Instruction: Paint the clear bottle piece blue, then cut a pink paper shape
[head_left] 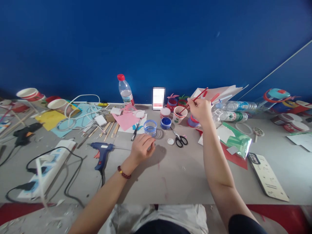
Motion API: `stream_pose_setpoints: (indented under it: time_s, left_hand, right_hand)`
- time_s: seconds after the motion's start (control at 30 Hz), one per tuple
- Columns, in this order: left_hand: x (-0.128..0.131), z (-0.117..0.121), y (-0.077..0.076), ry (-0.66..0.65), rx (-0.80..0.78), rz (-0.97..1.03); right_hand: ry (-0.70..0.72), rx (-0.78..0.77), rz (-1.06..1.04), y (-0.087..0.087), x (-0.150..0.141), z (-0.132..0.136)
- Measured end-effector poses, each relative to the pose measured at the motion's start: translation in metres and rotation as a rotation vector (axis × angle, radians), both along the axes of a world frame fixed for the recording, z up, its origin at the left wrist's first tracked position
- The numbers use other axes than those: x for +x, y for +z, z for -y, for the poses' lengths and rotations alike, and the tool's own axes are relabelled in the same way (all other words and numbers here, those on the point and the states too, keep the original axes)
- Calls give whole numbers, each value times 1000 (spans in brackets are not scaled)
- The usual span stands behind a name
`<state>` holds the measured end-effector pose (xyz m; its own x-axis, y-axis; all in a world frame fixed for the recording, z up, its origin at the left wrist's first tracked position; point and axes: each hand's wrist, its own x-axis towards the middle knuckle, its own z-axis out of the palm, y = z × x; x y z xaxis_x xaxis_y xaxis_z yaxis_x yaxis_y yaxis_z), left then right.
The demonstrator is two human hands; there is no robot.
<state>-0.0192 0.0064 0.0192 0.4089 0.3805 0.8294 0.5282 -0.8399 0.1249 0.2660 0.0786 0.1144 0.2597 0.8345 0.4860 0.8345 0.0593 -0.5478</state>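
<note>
My right hand (200, 109) pinches a thin red paintbrush (195, 101), which slants down into a white patterned paper cup (177, 121). The brush's lower end is inside the cup. Just above the table, my left hand (143, 148) is loosely curled, with a gap between thumb and fingers and nothing seen in it. A clear plastic cup (150, 132) with a blue rim stands just beyond it. Beside the paper cup is a small jar of blue paint (166, 123), with pinkish-white lidded tubs (165, 112) behind. Black-handled scissors (179, 140) and a white cap (170, 141) lie in front.
A blue glue gun (101, 152) and a power strip (48, 169) with black cords lie at left. A red-capped bottle (125, 91) stands behind pink paper (125, 118). A lit screen (159, 98) leans on the blue wall. At right lie a phone (268, 178) and plastic bottles (234, 116).
</note>
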Motion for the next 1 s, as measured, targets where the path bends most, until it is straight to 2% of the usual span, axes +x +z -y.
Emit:
stream_pose_setpoints:
  time_s: [0.23, 0.43, 0.67, 0.87, 1.0]
  left_hand:
    - [0, 0, -1, 5, -19, 2]
    - [0, 0, -1, 7, -8, -1]
    - [-1, 0, -2, 16, -9, -8]
    - [-1, 0, -3, 7, -11, -5]
    - [0, 0, -1, 4, -10, -3]
  right_hand:
    - [-25, -101, 73, -1, -1, -1]
    - [12, -12, -18, 0, 1, 0]
    - [-20, -77, 77, -5, 2, -4]
    - [6, -12, 20, -3, 3, -2]
    - [-9, -69, 40, -2, 0, -1]
